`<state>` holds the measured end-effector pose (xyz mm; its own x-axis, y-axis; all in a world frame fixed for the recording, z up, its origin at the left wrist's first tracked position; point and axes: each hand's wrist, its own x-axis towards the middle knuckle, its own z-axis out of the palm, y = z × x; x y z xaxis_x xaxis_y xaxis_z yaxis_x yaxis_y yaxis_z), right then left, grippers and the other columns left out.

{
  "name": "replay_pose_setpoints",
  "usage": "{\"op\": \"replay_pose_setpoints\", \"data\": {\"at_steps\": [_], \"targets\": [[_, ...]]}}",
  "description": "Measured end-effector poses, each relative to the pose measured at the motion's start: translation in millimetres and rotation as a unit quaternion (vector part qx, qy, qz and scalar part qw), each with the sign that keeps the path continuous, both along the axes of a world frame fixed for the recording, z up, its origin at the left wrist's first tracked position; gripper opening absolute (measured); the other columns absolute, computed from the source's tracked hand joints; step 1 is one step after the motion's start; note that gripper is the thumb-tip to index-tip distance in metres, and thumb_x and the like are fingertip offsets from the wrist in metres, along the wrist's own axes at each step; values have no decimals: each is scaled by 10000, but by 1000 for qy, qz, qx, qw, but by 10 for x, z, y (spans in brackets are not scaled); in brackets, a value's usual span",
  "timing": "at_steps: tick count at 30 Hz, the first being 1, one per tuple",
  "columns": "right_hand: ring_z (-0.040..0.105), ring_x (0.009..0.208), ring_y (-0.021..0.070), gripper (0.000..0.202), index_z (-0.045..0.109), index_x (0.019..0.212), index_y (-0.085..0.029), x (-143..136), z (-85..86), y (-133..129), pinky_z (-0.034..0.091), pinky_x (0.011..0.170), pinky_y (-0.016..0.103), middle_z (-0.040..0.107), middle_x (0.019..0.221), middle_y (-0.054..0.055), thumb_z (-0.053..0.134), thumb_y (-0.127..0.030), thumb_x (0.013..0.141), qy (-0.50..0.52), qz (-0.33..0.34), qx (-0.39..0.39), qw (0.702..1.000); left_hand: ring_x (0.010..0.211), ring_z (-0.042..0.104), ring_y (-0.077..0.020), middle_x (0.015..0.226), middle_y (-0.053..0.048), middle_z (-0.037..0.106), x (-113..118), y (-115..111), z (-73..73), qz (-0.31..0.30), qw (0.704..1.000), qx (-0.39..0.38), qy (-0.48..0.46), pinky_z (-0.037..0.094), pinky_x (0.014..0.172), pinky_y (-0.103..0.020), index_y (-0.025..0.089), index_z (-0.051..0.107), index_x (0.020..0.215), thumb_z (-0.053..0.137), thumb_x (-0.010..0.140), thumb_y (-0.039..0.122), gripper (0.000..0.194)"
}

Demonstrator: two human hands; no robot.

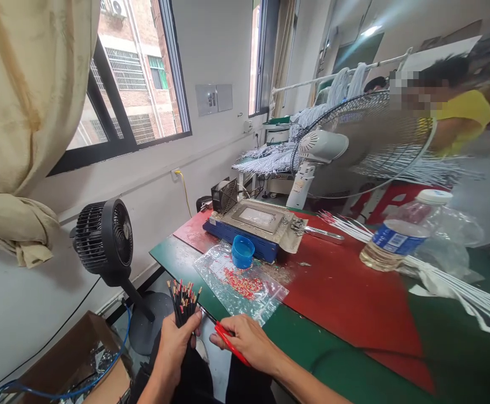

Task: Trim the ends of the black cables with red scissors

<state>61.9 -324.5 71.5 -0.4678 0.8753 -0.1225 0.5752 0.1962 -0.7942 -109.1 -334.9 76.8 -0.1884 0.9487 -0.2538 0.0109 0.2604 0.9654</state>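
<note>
My left hand [178, 331] is wrapped round a bundle of black cables [183, 306] whose stripped ends, red and copper coloured, point up. In my right hand [245, 336] is a red-handled cutting tool [229, 341], its dark, narrow jaws reaching left toward the cables. Whether the jaws touch a wire I cannot tell. Just beyond my hands, a clear plastic bag [266, 306] lies flat at the table edge with many small red and yellowish bits [243, 282] on it. A blue round cup [243, 252] stands at the bag's far end.
Behind the cup sits a blue solder pot [240, 240] with a small black fan [225, 195]. A bottle [396, 238] and white cables [459, 286] lie to the right. A black fan [106, 238] and a cardboard box [97, 359] stand left. Another person [459, 120] is beyond the large fan [320, 146].
</note>
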Motion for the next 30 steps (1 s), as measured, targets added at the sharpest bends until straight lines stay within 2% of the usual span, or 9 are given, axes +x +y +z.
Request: {"op": "replay_pose_setpoints", "data": {"at_steps": [6, 10, 16, 20, 25, 30], "targets": [[332, 507, 85, 449, 432, 532, -176, -12, 16, -12, 191, 477, 229, 347, 496, -46, 482, -556, 766, 44, 25, -30, 998, 375, 402, -76, 448, 21, 525, -101, -16, -69, -20, 1000, -8, -5, 278, 400, -215, 91, 638, 774, 729, 573, 498, 463], [303, 499, 79, 444, 394, 533, -180, -4, 39, -14, 179, 472, 230, 327, 502, -52, 471, -545, 774, 37, 41, -10, 998, 384, 404, -74, 439, 26, 516, -96, -42, -8, -20, 1000, -1, -10, 278, 400, -208, 95, 627, 759, 734, 583, 468, 426], [289, 485, 72, 404, 354, 499, -175, 9, 29, -23, 192, 485, 233, 293, 469, -60, 488, -434, 779, 45, 14, 19, 999, 392, 399, -64, 448, 26, 517, -34, -49, 104, -27, 1000, 3, -10, 283, 408, -200, 109, 629, 721, 730, 601, 444, 370], [297, 464, 67, 374, 374, 471, -168, 21, 28, -14, 190, 468, 231, 302, 439, -60, 517, -365, 755, 50, 9, 19, 999, 371, 392, -67, 437, 18, 516, -24, -29, 90, -24, 1000, -12, -16, 269, 384, -205, 112, 621, 662, 753, 559, 458, 384], [360, 453, 72, 352, 423, 450, -160, 11, 43, -21, 221, 469, 227, 396, 426, -47, 552, -335, 727, 39, 1, 5, 999, 385, 417, -71, 453, -2, 547, -40, -31, 47, -18, 999, -28, -32, 286, 393, -194, 94, 644, 723, 764, 542, 433, 402], [378, 434, 69, 339, 423, 448, -162, -9, -3, -39, 239, 454, 216, 406, 414, -43, 525, -301, 740, 59, 3, 6, 998, 413, 424, -60, 458, 4, 540, -91, -85, 69, -5, 998, -31, -48, 281, 396, -169, 89, 631, 725, 767, 545, 425, 405]]}}
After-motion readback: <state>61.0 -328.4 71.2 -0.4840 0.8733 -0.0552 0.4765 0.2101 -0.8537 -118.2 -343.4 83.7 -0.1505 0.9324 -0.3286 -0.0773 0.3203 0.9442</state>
